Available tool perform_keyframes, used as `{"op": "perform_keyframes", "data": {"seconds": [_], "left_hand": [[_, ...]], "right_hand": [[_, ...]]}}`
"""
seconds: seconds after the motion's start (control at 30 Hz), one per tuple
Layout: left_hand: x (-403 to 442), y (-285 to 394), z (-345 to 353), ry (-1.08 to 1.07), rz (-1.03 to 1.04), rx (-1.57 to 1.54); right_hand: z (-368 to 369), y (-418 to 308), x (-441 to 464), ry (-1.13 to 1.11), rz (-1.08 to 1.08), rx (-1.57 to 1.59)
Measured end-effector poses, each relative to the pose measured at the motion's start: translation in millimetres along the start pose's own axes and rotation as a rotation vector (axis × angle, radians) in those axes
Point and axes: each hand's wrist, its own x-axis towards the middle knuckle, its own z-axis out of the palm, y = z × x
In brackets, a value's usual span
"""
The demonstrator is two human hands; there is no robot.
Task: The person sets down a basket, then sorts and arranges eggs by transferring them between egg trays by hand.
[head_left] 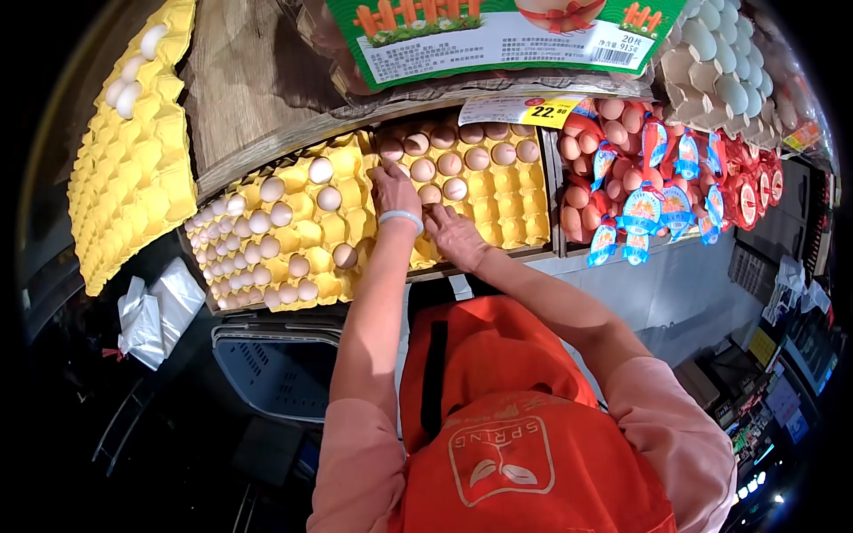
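My left hand (pixel 395 188), with a pale bracelet at the wrist, reaches over the seam between two yellow egg trays. Its fingers are curled down beside the eggs, and what they hold, if anything, is hidden. Lower and to the right, my right hand (pixel 455 235) bends its fingers into the right egg tray (pixel 502 209), fingertips close under a brown egg (pixel 430 194). Whether they grip anything is hidden. Another egg (pixel 455 188) sits just beside that one. Rows of eggs fill the upper part of this tray. The left egg tray (pixel 342 226) carries many pale eggs, mostly toward its left side.
A yellow tray (pixel 133 169) with several eggs stands at far left. A price tag (pixel 520 111) hangs on the wooden shelf edge (pixel 267 147). Netted eggs (pixel 613 182) with blue labels lie right, below pale green eggs (pixel 733 53). A dark basket (pixel 280 369) stands below the display.
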Motion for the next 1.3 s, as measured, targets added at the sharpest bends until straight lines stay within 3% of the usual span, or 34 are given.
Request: {"op": "perform_keyframes", "data": {"seconds": [0.03, 0.17, 0.3, 0.43, 0.53, 0.7, 0.83, 0.93, 1.07, 1.17, 1.2, 1.3], "left_hand": [[-14.5, 13.1, -25.2, -0.059, -0.059, -0.129], [-44.2, 10.3, -19.7, 0.09, 0.023, -0.279], [-51.1, -9.4, 14.6, 0.173, 0.239, -0.345], [-44.3, -19.0, 23.9, 0.126, 0.347, -0.407], [-47.3, -13.4, 24.5, 0.057, 0.344, -0.294], [-42.8, -4.0, 22.0, 0.001, 0.276, -0.153], [-58.6, 0.5, 25.7, 0.151, 0.267, -0.291], [-103.7, -1.8, 32.0, 0.279, 0.25, -0.48], [-163.8, -20.4, 28.7, 0.117, 0.354, -0.518], [-195.7, -27.5, 14.0, 0.049, 0.366, -0.62], [-201.3, -37.1, 21.9, 0.114, 0.448, -0.573], [-220.3, -53.9, 33.2, -0.068, 0.27, -0.682]], "right_hand": [[1.8, -1.4, 3.2, -0.059, 0.006, -0.031], [-4.6, 9.3, 8.6, -0.167, -0.077, -0.037], [-1.2, 29.9, 0.3, 0.149, -0.214, 0.143], [-24.7, 31.8, -22.5, 0.086, -0.045, 0.296], [-44.0, 37.6, -36.3, 0.095, 0.248, 0.329], [-39.2, 66.2, -32.7, 0.282, 0.248, 0.361], [-49.1, 52.0, -19.6, 0.319, 0.236, 0.426], [-47.6, 32.4, 2.8, 0.274, 0.175, 0.533], [-32.3, 9.8, 43.9, 0.091, -0.018, 0.423], [-13.1, -4.4, 66.8, 0.035, -0.098, 0.14], [-14.3, -10.3, 70.4, -0.037, -0.07, 0.074], [-18.1, -22.0, 75.8, -0.18, -0.006, -0.048]]}}
